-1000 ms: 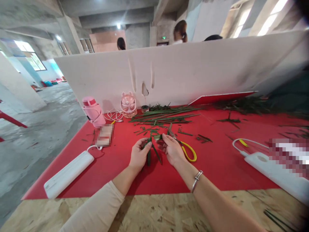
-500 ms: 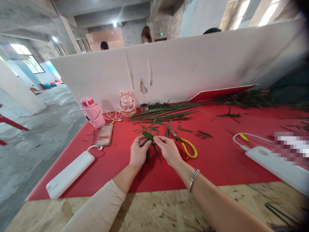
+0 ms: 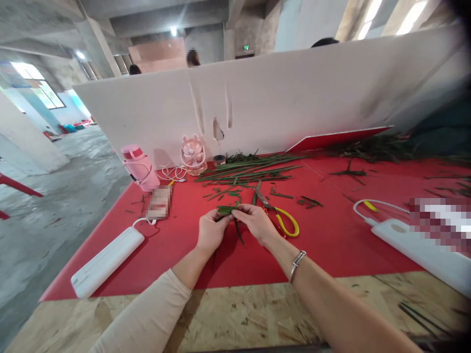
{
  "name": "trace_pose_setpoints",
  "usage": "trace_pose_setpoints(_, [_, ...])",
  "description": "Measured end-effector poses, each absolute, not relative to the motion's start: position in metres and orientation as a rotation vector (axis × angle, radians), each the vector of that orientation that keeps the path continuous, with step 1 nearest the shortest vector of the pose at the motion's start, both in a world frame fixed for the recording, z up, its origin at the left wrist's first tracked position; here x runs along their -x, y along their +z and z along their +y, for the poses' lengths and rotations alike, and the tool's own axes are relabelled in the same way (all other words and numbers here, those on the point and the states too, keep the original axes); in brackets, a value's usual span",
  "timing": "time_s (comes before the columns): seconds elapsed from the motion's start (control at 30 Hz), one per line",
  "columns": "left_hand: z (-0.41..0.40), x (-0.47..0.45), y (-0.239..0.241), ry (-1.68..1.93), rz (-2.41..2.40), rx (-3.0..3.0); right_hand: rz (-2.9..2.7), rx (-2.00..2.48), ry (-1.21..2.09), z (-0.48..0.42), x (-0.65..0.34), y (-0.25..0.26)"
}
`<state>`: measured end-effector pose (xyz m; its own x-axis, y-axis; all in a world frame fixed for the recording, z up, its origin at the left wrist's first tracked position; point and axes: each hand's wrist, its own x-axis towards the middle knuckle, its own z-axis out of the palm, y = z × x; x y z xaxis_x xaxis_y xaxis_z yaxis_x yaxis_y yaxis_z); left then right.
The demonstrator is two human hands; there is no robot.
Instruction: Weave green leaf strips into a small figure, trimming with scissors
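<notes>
Between my hands is a green leaf strip (image 3: 225,210), seen nearly edge-on above the red table covering. My left hand (image 3: 212,231) pinches its left part between thumb and fingers. At its right end, my right hand (image 3: 254,221) grips it with thumb and fingertips. A thin dark strip (image 3: 239,234) dangles below, between the two hands; where it joins is hidden. Just right of my right hand lie scissors (image 3: 287,221) with yellow and red handles, blades pointing away. Beyond my hands, cut green bits (image 3: 232,193) are scattered in front of a bundle of long green strips (image 3: 253,169).
A pink bottle (image 3: 140,169), a clear pink cup (image 3: 193,156) and a small round tin (image 3: 220,160) stand along the white partition (image 3: 154,108). White power banks lie left (image 3: 108,262) and right (image 3: 397,235). Darker plant matter (image 3: 371,149) is heaped at the back right.
The leaf has turned from showing its broad pointed face to lying flatter and nearly edge-on. Both hands remain close together, with the right fingers shifted slightly. A person's head beyond the partition has moved left.
</notes>
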<state>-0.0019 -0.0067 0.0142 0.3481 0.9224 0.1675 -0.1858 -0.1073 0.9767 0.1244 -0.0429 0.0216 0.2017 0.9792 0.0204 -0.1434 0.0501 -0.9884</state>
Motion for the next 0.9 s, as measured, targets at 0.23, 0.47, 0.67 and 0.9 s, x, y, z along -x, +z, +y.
trace_pose_setpoints(0.23, [-0.013,-0.001,0.019,1.053,0.695,-1.199,-1.062,1.200,0.872,-0.041,-0.123,0.019])
trace_pose_setpoints(0.47, [-0.011,-0.002,0.015,0.951,0.791,-0.899,-1.291,1.335,0.567,-0.045,-0.120,0.020])
trace_pose_setpoints(0.67, [-0.007,-0.002,0.015,0.986,0.844,-0.943,-1.235,1.321,0.507,-0.043,-0.116,0.020])
trace_pose_setpoints(0.9, [-0.005,-0.002,0.016,1.111,0.869,-0.851,-1.110,1.285,0.825,-0.041,-0.115,0.014])
